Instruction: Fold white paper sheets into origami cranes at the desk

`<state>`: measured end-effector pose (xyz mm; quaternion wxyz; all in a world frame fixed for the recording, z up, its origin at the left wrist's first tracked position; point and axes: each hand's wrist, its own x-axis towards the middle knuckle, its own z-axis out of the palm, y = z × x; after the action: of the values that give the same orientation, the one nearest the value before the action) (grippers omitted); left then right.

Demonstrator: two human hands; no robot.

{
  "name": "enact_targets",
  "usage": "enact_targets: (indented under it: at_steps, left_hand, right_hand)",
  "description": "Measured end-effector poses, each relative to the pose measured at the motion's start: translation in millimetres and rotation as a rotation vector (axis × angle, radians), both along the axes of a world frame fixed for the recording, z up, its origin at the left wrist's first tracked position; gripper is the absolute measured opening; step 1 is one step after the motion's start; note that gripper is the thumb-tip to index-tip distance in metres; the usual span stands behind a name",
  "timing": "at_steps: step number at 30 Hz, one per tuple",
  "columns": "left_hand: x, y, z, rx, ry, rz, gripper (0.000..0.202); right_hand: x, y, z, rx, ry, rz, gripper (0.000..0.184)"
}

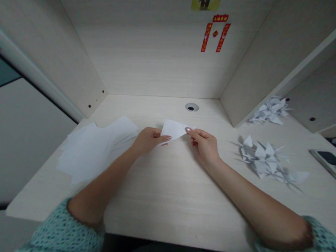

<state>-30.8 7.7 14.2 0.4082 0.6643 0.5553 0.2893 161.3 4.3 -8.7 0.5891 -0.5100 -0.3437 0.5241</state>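
My left hand point(149, 141) and my right hand point(203, 146) meet near the middle of the pale wood-grain desk point(156, 195). Between them is a folded white paper triangle point(173, 130), pinched by the fingers of both hands. Its far corner and upper face show, while my fingertips cover its lower edge. To the left of my left hand lies a loose pile of white paper sheets point(94, 151), close to my left wrist but apart from the hand.
Two heaps of white origami paper cranes point(262, 160) lie to the right, with the second point(269, 111) further back. A phone point(330, 159) rests near the right edge. Built-in shelf walls enclose the desk's back, which has a cable grommet point(192, 107).
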Motion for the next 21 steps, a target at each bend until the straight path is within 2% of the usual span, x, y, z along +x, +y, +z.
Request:
enact_targets:
  at_steps: [8,16,19,21]
  left_hand:
    - [-0.4,1.9,-2.5,-0.027,0.048,-0.016,0.042]
    - [-2.7,3.4,-7.0,-0.01,0.029,-0.006,0.041]
    - [-3.1,4.9,-11.1,-0.004,-0.057,0.046,0.041]
    - [-1.1,5.2,-14.6,-0.019,-0.171,0.093,0.041]
  right_hand:
    - [1.2,-0.3,0.8,-0.02,0.169,-0.01,0.031]
    - [3.1,1.2,-4.3,0.014,0.222,-0.034,0.03]
    - [1.5,0.0,-6.1,0.046,0.2,-0.019,0.041]
    - [-1.0,-2.2,-7.0,0.071,0.118,0.039,0.049]
